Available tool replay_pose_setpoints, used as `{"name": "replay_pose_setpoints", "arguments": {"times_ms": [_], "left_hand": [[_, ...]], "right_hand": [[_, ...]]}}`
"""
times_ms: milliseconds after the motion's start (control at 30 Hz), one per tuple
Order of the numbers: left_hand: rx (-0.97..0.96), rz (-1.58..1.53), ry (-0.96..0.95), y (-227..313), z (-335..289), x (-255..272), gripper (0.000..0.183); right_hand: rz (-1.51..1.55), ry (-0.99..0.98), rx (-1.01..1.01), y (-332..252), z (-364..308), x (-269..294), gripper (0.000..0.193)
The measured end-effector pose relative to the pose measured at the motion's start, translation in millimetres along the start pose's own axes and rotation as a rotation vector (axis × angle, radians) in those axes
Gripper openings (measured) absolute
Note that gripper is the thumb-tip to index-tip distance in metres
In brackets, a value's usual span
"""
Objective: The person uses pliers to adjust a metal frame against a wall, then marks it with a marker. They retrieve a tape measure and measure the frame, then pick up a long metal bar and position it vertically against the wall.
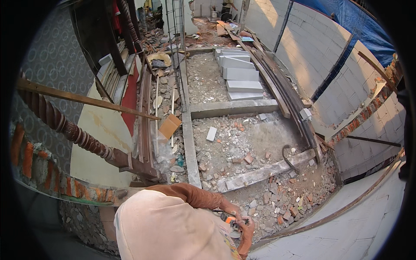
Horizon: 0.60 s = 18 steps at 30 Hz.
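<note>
- One hand (248,229), lower centre of the frame, grips a small orange-and-black tool (228,218); fingers closed around it, though which hand it is cannot be told.
- Brown sleeve (195,197) arcs above a pale cap or hood (164,229) at the bottom edge.
- Rubble-filled bays (242,143) between concrete beams (190,147) fill the centre.
- Grey blocks (240,73) lie upper centre; block wall (320,56) upper right.

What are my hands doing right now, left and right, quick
Left hand: not in view.
Right hand: closed around a small orange and black tool; which tool it is cannot be told.
</note>
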<state>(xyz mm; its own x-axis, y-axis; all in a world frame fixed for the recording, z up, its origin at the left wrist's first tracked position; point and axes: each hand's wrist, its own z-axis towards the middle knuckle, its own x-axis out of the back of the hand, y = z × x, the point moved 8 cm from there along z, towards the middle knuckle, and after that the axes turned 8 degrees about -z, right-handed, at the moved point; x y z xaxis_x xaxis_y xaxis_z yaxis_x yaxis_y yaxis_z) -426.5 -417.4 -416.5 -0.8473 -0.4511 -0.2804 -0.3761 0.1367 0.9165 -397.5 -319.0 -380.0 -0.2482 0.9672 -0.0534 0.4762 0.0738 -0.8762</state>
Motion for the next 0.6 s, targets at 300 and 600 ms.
{"name": "replay_pose_setpoints", "arguments": {"times_ms": [300,600], "left_hand": [[-0.144,-0.015,-0.134,-10.3,11.0,-1.0,0.036],[-0.085,-0.108,-0.078,-14.3,13.9,4.8,0.021]], "right_hand": [[0.018,0.030,0.015,-13.8,-0.6,-0.1,0.021],[0.058,0.039,0.020,-14.0,-2.6,-5.6,0.022]]}}
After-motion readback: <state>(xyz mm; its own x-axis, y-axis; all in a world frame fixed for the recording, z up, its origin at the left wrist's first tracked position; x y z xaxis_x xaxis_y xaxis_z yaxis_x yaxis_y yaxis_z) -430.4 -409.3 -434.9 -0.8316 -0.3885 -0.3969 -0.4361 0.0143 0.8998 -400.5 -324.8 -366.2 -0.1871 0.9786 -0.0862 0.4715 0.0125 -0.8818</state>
